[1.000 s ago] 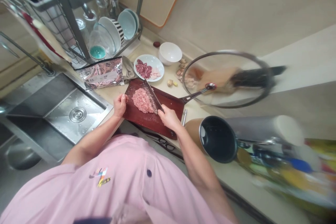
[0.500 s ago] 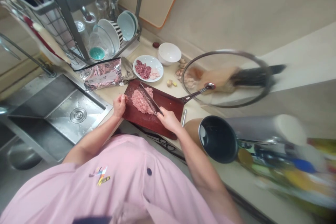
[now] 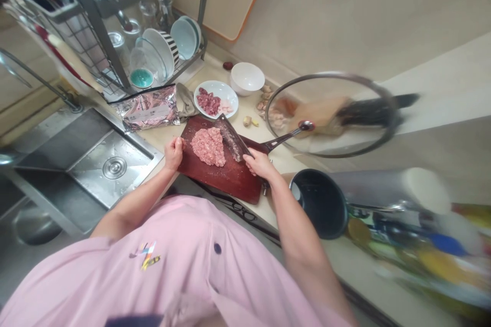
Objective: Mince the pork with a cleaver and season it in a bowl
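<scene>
Gripping the cleaver (image 3: 231,139) in our right hand (image 3: 261,164), we held its blade just right of the minced meat (image 3: 208,147), which lay heaped on the left part of the red cutting board (image 3: 226,183). Our left hand (image 3: 174,154) was clenched at the board's left edge. Just past the far edge sat a white plate (image 3: 229,93).

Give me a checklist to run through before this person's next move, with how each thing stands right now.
1. Knife held by its handle: ok, in the right hand.
2. Left hand away from the blade: ok, at the board's left edge.
3. Minced meat gathered: ok, one heap on the board.
4. Blade clean: not ok, bits cling to it.
5. Board steady underneath: cannot tell, underside hidden.
</scene>
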A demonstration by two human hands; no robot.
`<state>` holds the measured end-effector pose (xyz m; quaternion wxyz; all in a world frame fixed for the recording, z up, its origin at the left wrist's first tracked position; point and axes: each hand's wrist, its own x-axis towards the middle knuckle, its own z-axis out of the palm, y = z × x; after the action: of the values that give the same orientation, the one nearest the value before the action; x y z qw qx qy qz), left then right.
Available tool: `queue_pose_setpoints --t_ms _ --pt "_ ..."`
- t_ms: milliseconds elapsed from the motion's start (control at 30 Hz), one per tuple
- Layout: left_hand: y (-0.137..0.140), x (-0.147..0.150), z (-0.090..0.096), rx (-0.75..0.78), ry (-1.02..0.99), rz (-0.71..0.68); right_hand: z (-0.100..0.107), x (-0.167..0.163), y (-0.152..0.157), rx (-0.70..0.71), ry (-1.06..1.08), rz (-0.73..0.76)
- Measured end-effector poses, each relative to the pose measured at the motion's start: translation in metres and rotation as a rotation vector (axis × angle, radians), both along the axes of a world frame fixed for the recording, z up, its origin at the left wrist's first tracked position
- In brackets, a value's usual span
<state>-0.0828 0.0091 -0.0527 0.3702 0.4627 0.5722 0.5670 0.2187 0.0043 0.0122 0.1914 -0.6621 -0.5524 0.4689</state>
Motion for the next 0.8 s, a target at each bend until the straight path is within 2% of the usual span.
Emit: queue_pose_setpoints --t_ms 67,167,267,400,467,567,633,733,800 --pt "0.000 0.000 0.001 0.000 0.008 0.000 0.006 -0.007 0.016 0.038 -0.121 0.160" --pt "0.000 -0.001 0.001 0.009 0.005 0.001 0.019 -0.021 0.026 0.203 -0.323 0.394" --pt "0.000 -0.001 0.000 0.016 -0.009 0.001 0.036 -0.033 0.011 0.372 -0.579 0.561" --pt "-0.001 -0.001 -0.002 0.004 -0.039 0.038 0.057 -0.035 -0.023 0.429 -0.826 0.692" --pt "-0.001 -0.001 -0.001 0.005 -0.070 0.053 0.060 -0.033 -0.034 0.437 -0.832 0.683" --pt "0.000 0.000 0.001 0.011 -0.099 0.057 0.053 -0.035 -0.041 0.458 -0.748 0.520" --pt "0.000 0.000 0.002 0.013 -0.092 0.051 0.043 -0.041 -0.044 0.403 -0.697 0.443" --pt "0.000 -0.001 0.003 0.012 -0.085 0.037 0.036 -0.049 -0.049 0.281 -0.648 0.437" --pt "-0.001 -0.001 0.003 0.011 -0.085 0.034 0.037 -0.052 -0.052 0.282 -0.583 0.407"
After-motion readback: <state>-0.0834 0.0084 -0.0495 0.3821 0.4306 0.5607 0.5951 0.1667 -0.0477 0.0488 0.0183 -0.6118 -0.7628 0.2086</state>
